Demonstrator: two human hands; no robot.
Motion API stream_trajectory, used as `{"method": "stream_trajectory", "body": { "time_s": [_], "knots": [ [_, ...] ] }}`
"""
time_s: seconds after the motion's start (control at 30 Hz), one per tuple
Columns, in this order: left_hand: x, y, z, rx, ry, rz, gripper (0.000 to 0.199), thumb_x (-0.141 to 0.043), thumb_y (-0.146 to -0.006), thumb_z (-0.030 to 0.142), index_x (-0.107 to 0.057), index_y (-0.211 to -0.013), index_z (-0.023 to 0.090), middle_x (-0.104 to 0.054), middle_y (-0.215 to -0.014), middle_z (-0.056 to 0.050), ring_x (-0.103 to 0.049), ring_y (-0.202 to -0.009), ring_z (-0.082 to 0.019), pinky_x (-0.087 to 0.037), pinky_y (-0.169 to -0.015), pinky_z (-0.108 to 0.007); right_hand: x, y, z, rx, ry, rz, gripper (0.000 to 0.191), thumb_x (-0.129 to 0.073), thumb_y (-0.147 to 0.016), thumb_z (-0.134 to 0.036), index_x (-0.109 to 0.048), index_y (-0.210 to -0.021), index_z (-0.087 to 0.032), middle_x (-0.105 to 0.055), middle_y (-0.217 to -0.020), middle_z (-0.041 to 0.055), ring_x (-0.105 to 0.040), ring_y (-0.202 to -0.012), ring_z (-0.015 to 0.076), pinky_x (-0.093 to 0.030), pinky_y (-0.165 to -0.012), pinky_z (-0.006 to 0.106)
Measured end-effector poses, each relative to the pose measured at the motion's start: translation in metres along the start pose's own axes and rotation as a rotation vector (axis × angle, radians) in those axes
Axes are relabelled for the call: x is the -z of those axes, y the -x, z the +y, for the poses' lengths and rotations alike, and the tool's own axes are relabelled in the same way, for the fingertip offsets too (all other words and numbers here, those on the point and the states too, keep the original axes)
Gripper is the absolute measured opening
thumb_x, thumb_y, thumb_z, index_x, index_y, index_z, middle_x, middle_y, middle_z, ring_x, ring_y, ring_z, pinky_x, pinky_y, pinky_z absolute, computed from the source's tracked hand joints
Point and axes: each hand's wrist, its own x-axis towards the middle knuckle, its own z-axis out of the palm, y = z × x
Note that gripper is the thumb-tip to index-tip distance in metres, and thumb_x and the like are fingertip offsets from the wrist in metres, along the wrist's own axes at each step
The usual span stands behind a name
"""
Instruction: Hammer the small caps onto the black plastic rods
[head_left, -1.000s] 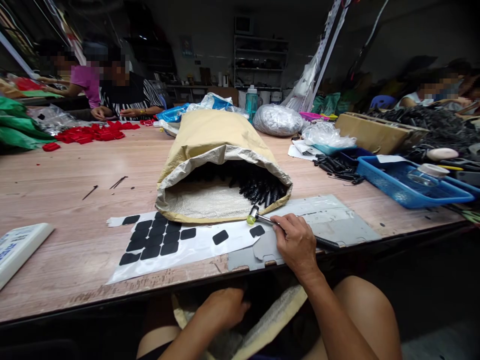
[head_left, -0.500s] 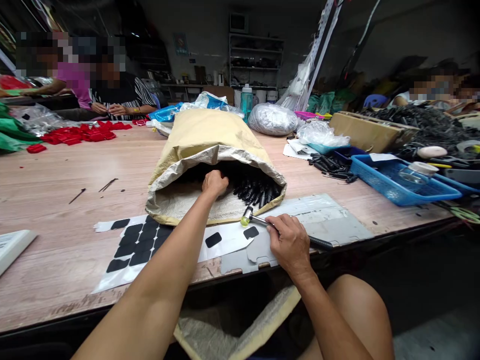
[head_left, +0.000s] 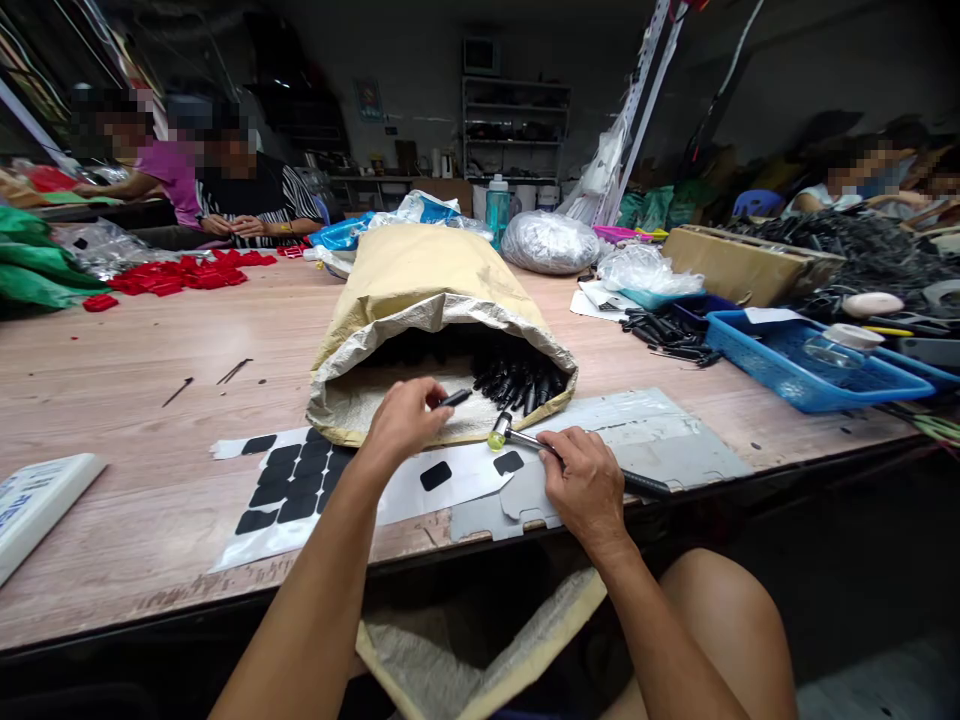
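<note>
Landmark: the large yellow-tan sack with whitish woven lining (head_left: 442,265), mouth facing the near edge. At its front left, a white backing sheet with black rounded-square pads (head_left: 405,497) is laid flat, partly covered by the left arm. At the mouth, a slim black stick-shaped part (head_left: 455,398) is pinched in the left hand (head_left: 407,420), fingers closed on one end, the other end left sticking out to the right. Judged light, stiff, smooth enough to slip or roll, not very fragile; best taken mid-length between thumb and fingertips. Inside the sack's right side, similar glossy black parts (head_left: 517,385) are heaped; singles are probably best drawn out by the exposed ends. Just off the sack's front right, a small metal mallet with a clear yellow face (head_left: 523,438) is clamped in the right hand (head_left: 585,483), black handle end left protruding behind. Judged rigid and head-heavy; steadier control should be had along the shaft, more swing from the black handle.
</note>
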Motion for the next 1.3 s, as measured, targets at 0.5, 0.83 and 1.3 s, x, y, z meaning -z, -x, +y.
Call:
{"method": "stream_trajectory", "body": {
  "time_s": [0.5,0.83,1.3],
  "knots": [
    [-0.039,0.057,-0.025,-0.131,0.164,0.007,0.018,-0.071,-0.080,0.038,-0.072,-0.092,0.024,-0.067,-0.089,-0.001,-0.057,-0.089,-0.021,-0.042,-0.077,-0.032,0.010,-0.001,-0.009,0.054,0.001,0.021,0.030,-0.049,-0.097,-0.019,-0.070,-0.117,-0.026,-0.067,-0.093,0.0040,-0.057,-0.093,0.0215,-0.041,-0.083,0.033],
    [-0.036,0.057,-0.025,-0.088,0.289,-0.026,0.018,-0.075,-0.074,0.025,-0.072,-0.092,0.023,-0.069,-0.092,-0.002,-0.058,-0.094,-0.023,-0.044,-0.082,-0.034,0.030,0.001,-0.058,0.092,-0.275,-0.038,0.035,-0.046,-0.101,-0.020,-0.067,-0.127,-0.029,-0.068,-0.095,0.0035,-0.062,-0.091,0.0179,-0.049,-0.083,0.028],
    [-0.040,0.055,-0.029,-0.084,0.307,-0.023,0.016,-0.078,-0.072,0.023,-0.073,-0.088,0.022,-0.069,-0.092,-0.001,-0.060,-0.096,-0.022,-0.043,-0.085,-0.034,0.040,0.002,-0.070,0.083,-0.328,0.007,0.034,-0.047,-0.100,-0.019,-0.068,-0.125,-0.026,-0.066,-0.092,0.0043,-0.061,-0.088,0.0178,-0.049,-0.081,0.030]
  ]
}}
